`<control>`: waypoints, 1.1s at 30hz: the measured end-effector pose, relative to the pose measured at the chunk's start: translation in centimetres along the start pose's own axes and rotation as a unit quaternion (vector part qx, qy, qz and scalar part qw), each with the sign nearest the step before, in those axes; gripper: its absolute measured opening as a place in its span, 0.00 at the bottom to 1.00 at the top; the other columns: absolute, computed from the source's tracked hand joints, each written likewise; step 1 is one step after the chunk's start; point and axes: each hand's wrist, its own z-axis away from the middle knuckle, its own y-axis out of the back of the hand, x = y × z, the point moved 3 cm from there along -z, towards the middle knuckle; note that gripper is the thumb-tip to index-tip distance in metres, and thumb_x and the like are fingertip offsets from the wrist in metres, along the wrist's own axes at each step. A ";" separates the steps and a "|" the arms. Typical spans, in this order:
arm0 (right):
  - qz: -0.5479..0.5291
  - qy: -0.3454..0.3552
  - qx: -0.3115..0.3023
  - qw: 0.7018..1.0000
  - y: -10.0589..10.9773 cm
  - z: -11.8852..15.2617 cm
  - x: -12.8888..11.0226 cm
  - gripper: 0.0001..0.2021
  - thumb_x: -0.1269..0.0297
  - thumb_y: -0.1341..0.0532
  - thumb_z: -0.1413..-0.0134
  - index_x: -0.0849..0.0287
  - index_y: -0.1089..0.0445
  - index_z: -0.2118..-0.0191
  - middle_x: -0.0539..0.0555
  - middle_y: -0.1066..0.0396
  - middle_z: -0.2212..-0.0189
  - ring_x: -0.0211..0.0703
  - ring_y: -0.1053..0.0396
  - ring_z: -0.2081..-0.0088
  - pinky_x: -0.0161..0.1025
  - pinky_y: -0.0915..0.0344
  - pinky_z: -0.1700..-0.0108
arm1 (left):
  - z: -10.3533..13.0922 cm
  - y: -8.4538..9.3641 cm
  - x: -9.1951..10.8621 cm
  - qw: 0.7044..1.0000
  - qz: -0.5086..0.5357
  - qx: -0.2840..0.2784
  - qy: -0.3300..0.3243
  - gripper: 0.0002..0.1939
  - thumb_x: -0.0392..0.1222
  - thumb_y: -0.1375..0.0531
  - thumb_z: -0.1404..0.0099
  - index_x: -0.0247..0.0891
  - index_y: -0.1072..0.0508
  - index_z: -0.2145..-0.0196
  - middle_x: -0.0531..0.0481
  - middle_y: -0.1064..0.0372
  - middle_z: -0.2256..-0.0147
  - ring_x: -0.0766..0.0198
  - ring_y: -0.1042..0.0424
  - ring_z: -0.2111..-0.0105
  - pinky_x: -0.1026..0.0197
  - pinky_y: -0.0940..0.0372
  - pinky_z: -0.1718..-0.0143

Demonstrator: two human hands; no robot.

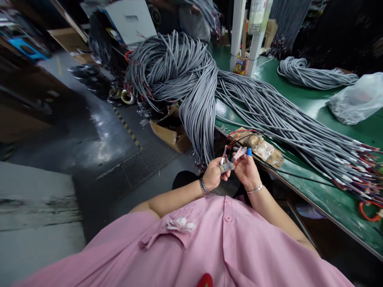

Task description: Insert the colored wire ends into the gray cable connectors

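Observation:
My left hand [214, 173] is closed around the end of a grey cable, and thin coloured wires [226, 153] fan out above its fingers. Grey covering with a yellow band shows on its thumb. Close beside it, my right hand [247, 170] has its palm turned up and its fingers curled toward the wires; a blue cover [249, 152] sits on one fingertip. The fingertips of both hands nearly meet, and what my right fingers pinch is too small to make out. Just beyond them, a wooden block [271, 154] wrapped in clear tape lies at the table edge.
Long grey cables [278, 107] stretch over the green table [318, 181], and a big looped bundle [170, 63] hangs off its left end. A plastic bag [357, 99] lies at the right. An open carton [167, 133] stands on the floor below. White posts [254, 56] rise behind.

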 end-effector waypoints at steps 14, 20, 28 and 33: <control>0.217 0.008 -0.044 0.975 -0.4 3.4 0.3 0.12 0.53 0.33 0.52 0.57 0.28 0.68 0.48 0.33 0.76 0.35 0.39 0.75 0.36 0.38 0.68 | 0.9 0.7 0.1 0.997 -0.062 0.035 -0.035 0.16 0.51 0.35 0.46 0.35 0.32 0.71 0.56 0.34 0.82 0.72 0.39 0.87 0.69 0.44 0.87; 0.281 0.078 -0.001 0.956 -0.5 3.6 0.3 0.08 0.60 0.31 0.55 0.57 0.27 0.70 0.46 0.33 0.76 0.34 0.41 0.75 0.34 0.42 0.70 | 0.9 0.9 -0.4 0.993 -0.111 0.008 -0.037 0.16 0.51 0.36 0.44 0.35 0.33 0.72 0.55 0.34 0.81 0.72 0.38 0.86 0.69 0.43 0.85; 0.343 0.113 -0.042 0.931 -0.7 4.2 -0.7 0.04 0.62 0.33 0.52 0.57 0.25 0.71 0.48 0.29 0.75 0.36 0.38 0.73 0.36 0.40 0.67 | 0.9 1.2 -0.4 0.984 -0.157 -0.078 0.028 0.15 0.50 0.37 0.43 0.33 0.30 0.71 0.53 0.33 0.81 0.72 0.38 0.87 0.69 0.43 0.86; 0.338 0.131 -0.011 0.932 -0.8 4.3 -0.5 0.04 0.63 0.33 0.53 0.56 0.25 0.71 0.47 0.29 0.75 0.36 0.38 0.74 0.35 0.41 0.69 | 1.1 1.1 -0.2 0.986 -0.161 -0.041 -0.001 0.16 0.52 0.37 0.43 0.34 0.31 0.70 0.53 0.33 0.80 0.72 0.38 0.87 0.70 0.45 0.86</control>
